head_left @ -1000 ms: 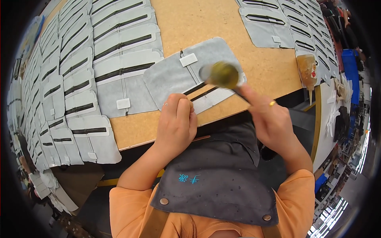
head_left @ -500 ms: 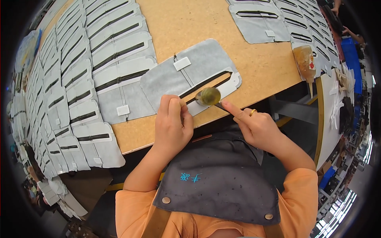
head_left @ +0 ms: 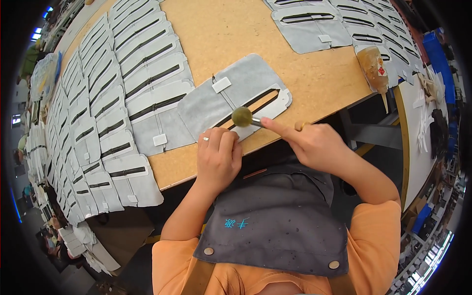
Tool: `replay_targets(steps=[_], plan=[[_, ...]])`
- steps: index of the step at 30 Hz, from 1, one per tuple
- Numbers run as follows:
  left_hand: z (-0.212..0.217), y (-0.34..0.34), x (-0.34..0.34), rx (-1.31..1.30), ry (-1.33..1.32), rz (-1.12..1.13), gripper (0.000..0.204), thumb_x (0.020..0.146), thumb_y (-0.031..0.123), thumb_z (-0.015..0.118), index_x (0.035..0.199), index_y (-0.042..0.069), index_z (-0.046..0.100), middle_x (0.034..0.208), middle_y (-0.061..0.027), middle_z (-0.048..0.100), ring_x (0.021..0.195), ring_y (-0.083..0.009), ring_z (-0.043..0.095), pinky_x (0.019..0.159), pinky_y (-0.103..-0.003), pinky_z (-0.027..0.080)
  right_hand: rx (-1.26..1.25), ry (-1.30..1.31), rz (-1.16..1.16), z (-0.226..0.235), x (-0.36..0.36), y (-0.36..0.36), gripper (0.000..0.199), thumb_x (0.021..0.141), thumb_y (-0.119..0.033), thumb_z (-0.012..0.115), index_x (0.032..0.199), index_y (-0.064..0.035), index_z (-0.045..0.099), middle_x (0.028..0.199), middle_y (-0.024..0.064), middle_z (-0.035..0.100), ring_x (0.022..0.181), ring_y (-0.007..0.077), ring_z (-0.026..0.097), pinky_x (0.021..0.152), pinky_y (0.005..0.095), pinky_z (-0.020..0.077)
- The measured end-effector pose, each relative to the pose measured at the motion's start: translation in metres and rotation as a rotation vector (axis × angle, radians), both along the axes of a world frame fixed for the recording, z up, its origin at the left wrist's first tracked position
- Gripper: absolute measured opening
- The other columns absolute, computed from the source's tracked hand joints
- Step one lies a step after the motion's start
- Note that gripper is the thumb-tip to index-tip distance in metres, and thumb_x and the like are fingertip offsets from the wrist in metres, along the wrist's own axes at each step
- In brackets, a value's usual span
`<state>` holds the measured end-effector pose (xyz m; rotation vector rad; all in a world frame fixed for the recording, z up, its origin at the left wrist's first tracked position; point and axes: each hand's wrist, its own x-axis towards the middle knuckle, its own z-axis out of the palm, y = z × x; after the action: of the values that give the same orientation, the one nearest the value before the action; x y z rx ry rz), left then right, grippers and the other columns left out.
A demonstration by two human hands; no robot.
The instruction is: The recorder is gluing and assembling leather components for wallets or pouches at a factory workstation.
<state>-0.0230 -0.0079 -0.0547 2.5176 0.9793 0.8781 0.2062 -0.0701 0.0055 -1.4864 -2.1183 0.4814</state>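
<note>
My right hand (head_left: 317, 142) grips a hammer by its handle. The round, dull brass-coloured hammer head (head_left: 242, 117) is over the slot of a grey leather-like panel (head_left: 248, 73); I cannot tell whether it touches. That panel has a long slot edged in black, a white backing strip, and a small white square with a cord. My left hand (head_left: 217, 155) rests at the near end of the slot, its fingers curled together on the panel's edge. The fingertips are partly hidden.
Overlapping rows of similar grey panels (head_left: 145, 110) cover the left of the wooden table (head_left: 221, 29). More panels (head_left: 314, 37) lie at the far right. An amber glue bottle (head_left: 372, 69) with a pointed nozzle lies at the right edge, nozzle hanging over.
The hammer and my right hand have moved left along the slot, closer to my left hand. My left fingers have turned and flattened lower over the panel's near edge.
</note>
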Motion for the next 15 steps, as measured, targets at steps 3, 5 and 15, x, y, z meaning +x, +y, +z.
replay_targets(steps=[3, 5, 15], plan=[[0.003, 0.003, 0.004, -0.029, 0.041, 0.032, 0.023, 0.068, -0.006, 0.062, 0.082, 0.005, 0.049, 0.079, -0.0099, 0.049, 0.075, -0.0291, 0.050, 0.068, -0.039, 0.039, -0.312, -0.245, -0.018, 0.011, 0.004, -0.008, 0.059, 0.084, 0.009, 0.055, 0.140, -0.0071, 0.048, 0.083, 0.0136, 0.066, 0.056, 0.0247, 0.055, 0.055, 0.0339, 0.0481], [0.004, 0.005, 0.003, -0.027, 0.044, 0.033, 0.023, 0.068, -0.007, 0.061, 0.081, 0.005, 0.046, 0.079, -0.0102, 0.048, 0.074, -0.0294, 0.049, 0.068, -0.039, 0.039, -0.097, -0.080, -0.129, 0.019, 0.005, -0.003, 0.061, 0.084, 0.007, 0.057, 0.141, -0.0120, 0.048, 0.076, 0.0126, 0.063, 0.056, 0.0259, 0.057, 0.054, 0.0346, 0.0484], [0.010, 0.002, 0.006, 0.056, 0.112, -0.035, 0.025, 0.071, -0.008, 0.059, 0.092, 0.005, 0.055, 0.099, -0.0092, 0.061, 0.090, -0.0290, 0.056, 0.081, -0.039, 0.040, 0.081, -0.169, -0.190, -0.005, 0.009, 0.056, 0.048, 0.091, -0.016, 0.056, 0.138, -0.0253, 0.049, 0.068, 0.0113, 0.059, 0.056, 0.0278, 0.060, 0.049, 0.0389, 0.0472]])
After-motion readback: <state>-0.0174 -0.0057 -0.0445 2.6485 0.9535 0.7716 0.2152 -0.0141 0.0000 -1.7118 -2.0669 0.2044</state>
